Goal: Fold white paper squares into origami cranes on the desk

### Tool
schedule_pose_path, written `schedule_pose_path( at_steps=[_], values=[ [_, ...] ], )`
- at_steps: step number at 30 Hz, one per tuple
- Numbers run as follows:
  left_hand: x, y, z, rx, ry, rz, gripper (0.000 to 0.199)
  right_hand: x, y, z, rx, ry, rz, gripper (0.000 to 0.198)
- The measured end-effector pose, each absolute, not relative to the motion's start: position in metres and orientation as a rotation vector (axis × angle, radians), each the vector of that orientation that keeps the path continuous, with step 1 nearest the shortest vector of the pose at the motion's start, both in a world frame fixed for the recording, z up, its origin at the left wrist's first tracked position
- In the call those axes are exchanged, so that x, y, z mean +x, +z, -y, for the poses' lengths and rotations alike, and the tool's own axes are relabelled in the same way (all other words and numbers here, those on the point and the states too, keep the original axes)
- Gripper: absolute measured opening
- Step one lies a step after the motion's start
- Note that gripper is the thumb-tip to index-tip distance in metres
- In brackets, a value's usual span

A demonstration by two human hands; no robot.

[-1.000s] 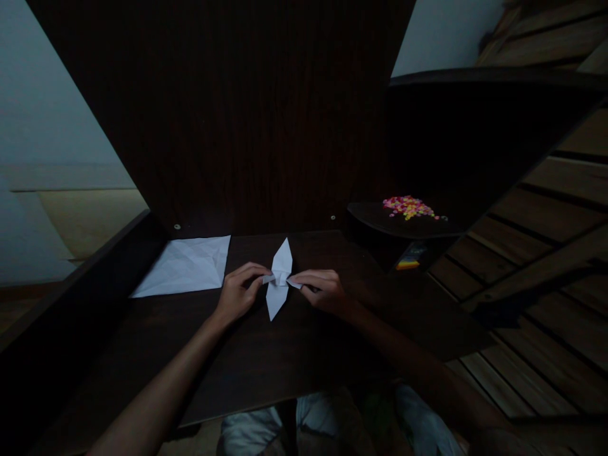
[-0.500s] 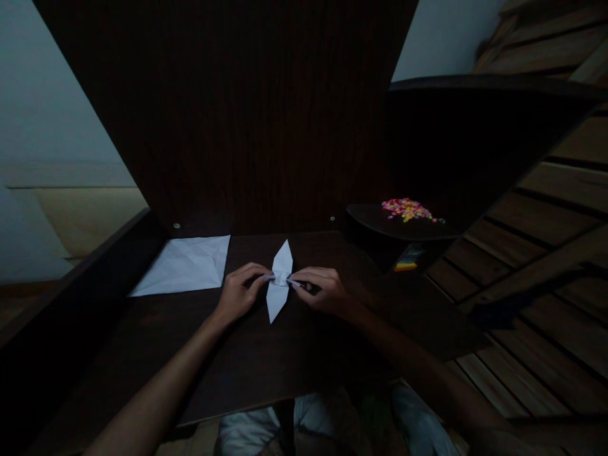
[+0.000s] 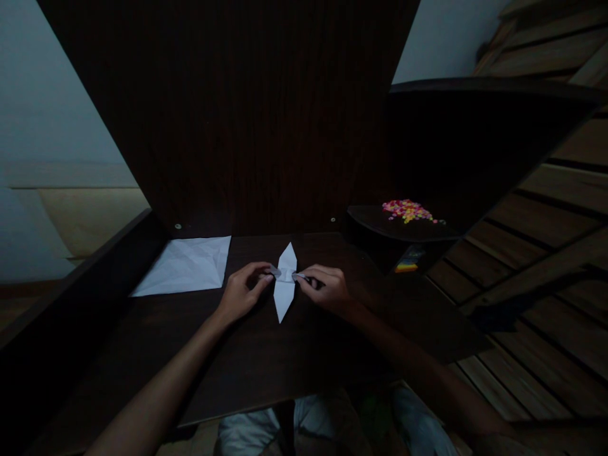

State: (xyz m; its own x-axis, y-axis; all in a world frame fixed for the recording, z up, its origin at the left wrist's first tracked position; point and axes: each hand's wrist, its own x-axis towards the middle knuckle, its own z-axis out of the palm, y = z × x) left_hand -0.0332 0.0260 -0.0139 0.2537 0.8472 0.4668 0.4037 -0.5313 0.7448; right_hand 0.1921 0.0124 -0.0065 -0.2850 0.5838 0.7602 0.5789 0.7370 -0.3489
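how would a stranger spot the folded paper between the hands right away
On the dark desk, look between the left hand and the right hand. There, the folded white paper has two sharp tips, near and far, unlike the flat, creased sheet to its left.

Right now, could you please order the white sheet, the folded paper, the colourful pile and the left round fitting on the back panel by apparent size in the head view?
1. White sheet
2. Folded paper and colourful pile: too close to rank; the former looks taller, the latter wider
3. Left round fitting
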Motion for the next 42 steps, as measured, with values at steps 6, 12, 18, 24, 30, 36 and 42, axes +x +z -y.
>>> schedule_pose_path(
  at_steps=[6, 12, 18, 24, 30, 36, 42],
  values=[
    [-0.038, -0.017, -0.031, 2.084, 1.247, -1.292, 0.028, 0.217, -0.012, -0.043, -1.318, -0.091, 1.718, 0.019],
    [-0.041, -0.019, -0.034, 2.192, 1.230, -1.315, 0.023, 0.246, -0.014, -0.084, -1.828, -0.144, 1.564, 0.023],
    [-0.040, -0.019, -0.032, 2.275, 1.228, -1.301, 0.019, 0.255, -0.019, -0.110, -2.106, -0.174, 1.445, 0.027],
    [-0.043, -0.017, -0.034, 2.281, 1.251, -1.354, 0.017, 0.258, -0.024, -0.123, -2.196, -0.142, 1.388, 0.029],
    [-0.051, -0.019, -0.041, 2.262, 1.283, -1.488, 0.020, 0.256, -0.026, -0.126, -2.190, -0.126, 1.387, 0.030],
    [-0.063, -0.016, -0.048, 2.296, 1.149, -1.773, 0.025, 0.258, -0.028, -0.121, -2.176, -0.102, 1.420, 0.027],
    [-0.078, -0.009, -0.050, 2.334, 0.710, -2.284, 0.035, 0.262, -0.029, -0.120, -2.177, -0.062, 1.456, 0.022]
  ],
)
